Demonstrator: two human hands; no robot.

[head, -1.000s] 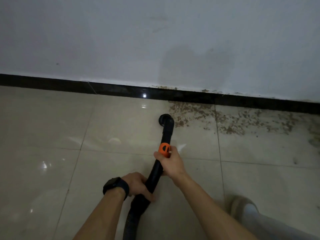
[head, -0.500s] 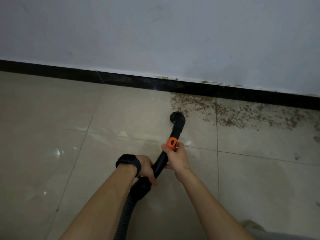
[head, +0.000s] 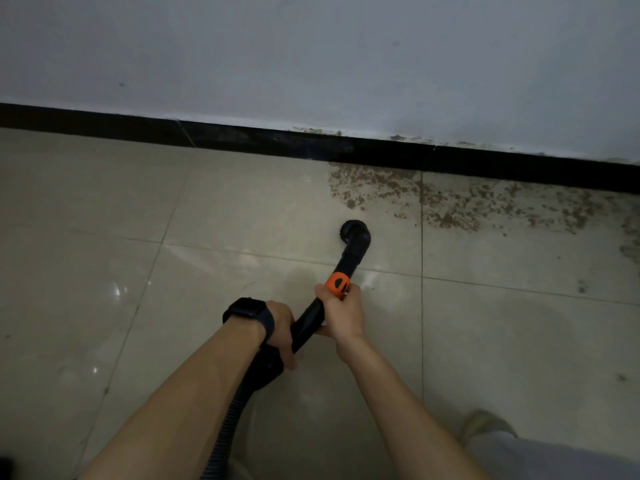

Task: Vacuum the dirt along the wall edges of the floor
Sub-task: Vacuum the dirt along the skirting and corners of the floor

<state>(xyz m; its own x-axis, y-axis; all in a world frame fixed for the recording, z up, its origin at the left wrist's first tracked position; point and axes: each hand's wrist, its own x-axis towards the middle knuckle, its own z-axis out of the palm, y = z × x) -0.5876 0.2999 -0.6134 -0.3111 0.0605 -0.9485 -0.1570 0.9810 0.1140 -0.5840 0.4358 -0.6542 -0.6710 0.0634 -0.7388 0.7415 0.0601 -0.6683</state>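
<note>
The left hand (head: pixel 281 328) and right hand (head: pixel 343 315) both grip the vacuum wand (head: pixel 351 259), whose brush nozzle (head: pixel 354 231) has drawn back from the dirt band (head: pixel 450 206), leaving it largely uncleared.

I see a black tube (head: pixel 350 261) with an orange collar (head: pixel 337 285). Brown dirt (head: pixel 450 202) speckles the beige tiles (head: pixel 242 209); the skirting (head: pixel 242 140) is black.

Left hand (head: pixel 282 332), right hand (head: pixel 343 317) grip wand (head: pixel 351 258); forearms extended.
</note>
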